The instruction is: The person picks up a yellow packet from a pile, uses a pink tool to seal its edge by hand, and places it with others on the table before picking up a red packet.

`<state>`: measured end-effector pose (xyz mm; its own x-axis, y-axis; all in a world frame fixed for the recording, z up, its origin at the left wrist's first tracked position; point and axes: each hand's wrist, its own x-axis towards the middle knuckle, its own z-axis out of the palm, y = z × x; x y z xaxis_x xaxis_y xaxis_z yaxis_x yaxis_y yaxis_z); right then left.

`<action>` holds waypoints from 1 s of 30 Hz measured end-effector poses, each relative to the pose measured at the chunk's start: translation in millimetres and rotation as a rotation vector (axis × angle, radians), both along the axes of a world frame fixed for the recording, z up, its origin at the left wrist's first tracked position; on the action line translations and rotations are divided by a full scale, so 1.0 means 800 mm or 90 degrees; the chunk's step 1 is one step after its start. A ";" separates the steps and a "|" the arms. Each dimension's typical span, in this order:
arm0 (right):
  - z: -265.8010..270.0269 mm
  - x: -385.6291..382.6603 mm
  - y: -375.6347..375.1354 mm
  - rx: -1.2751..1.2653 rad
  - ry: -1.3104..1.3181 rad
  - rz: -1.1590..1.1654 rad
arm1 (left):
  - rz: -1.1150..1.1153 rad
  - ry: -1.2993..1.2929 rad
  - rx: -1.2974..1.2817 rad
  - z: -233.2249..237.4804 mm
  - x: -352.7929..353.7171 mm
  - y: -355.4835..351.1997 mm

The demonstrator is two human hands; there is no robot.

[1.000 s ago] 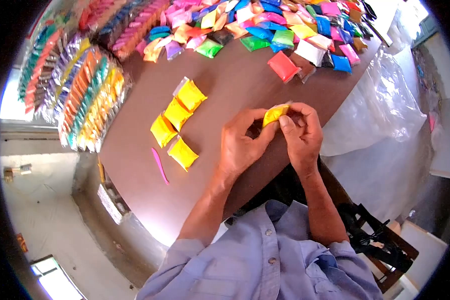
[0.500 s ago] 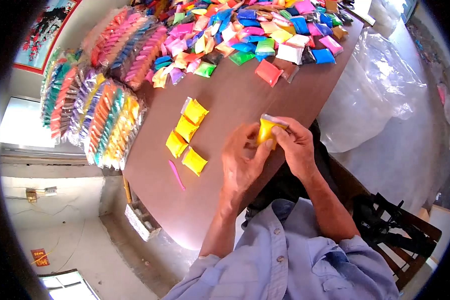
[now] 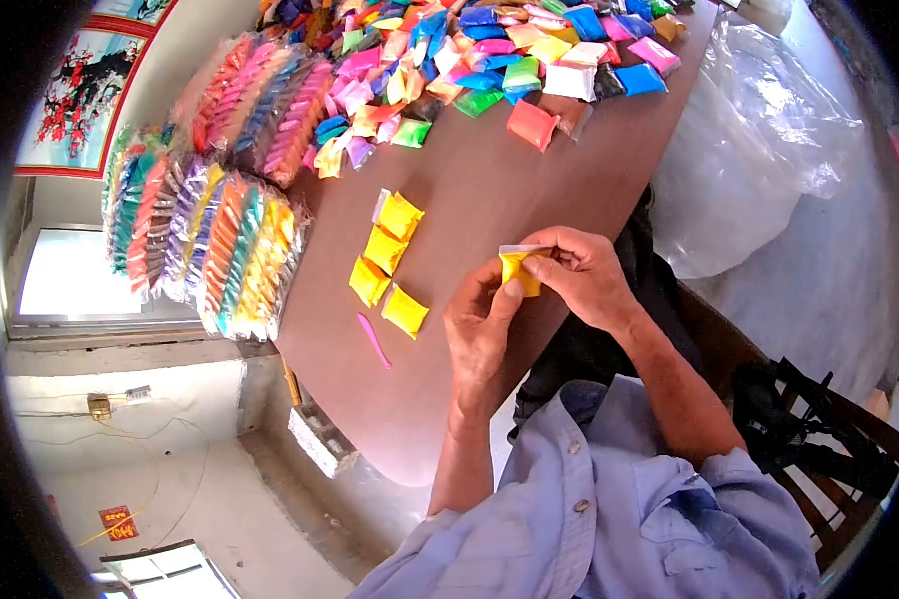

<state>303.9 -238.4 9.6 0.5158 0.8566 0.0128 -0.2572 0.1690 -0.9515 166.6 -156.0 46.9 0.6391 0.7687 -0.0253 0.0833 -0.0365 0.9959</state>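
Note:
A small yellow packet (image 3: pixel 519 272) with a clear top strip is held between both hands above the brown table. My left hand (image 3: pixel 481 324) pinches its lower left side with thumb and fingers. My right hand (image 3: pixel 584 280) grips the packet's upper right part near the strip. To the left on the table lie several yellow packets: one at the top (image 3: pixel 400 216), others just below it, and one (image 3: pixel 406 311) at the lower right of the group. Beside them is a thin pink tool (image 3: pixel 375 340).
Loose colourful packets (image 3: pixel 489 75) are heaped on the far part of the brown table (image 3: pixel 469 190). Bundled packets in clear wrap (image 3: pixel 235 240) stand at the left edge. Clear plastic bags (image 3: pixel 739 170) are at the right, above a wooden chair (image 3: pixel 859 429).
The view has shifted a little, so the table items appear moved. My right hand's fingers now sit along the packet's top strip, and the packet is turned more upright.

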 end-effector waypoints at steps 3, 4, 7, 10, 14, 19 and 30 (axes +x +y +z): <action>0.001 -0.005 0.001 -0.011 -0.052 0.005 | 0.037 -0.006 -0.026 -0.008 -0.002 0.003; 0.002 -0.007 0.002 -0.021 -0.078 0.011 | 0.049 0.013 -0.009 -0.015 -0.005 0.006; 0.000 -0.010 0.004 -0.044 -0.113 -0.001 | 0.054 0.045 0.056 -0.037 -0.011 0.017; 0.005 -0.008 0.003 -0.052 -0.128 -0.015 | 0.050 0.048 0.075 -0.042 -0.013 0.020; 0.001 -0.005 0.003 -0.044 -0.076 -0.013 | 0.046 0.039 0.022 -0.018 -0.005 0.013; 0.001 -0.005 0.005 0.002 -0.031 -0.068 | 0.041 0.102 0.022 -0.004 -0.003 0.007; 0.000 -0.011 0.011 -0.036 -0.163 -0.071 | 0.117 0.209 0.216 -0.004 -0.028 0.014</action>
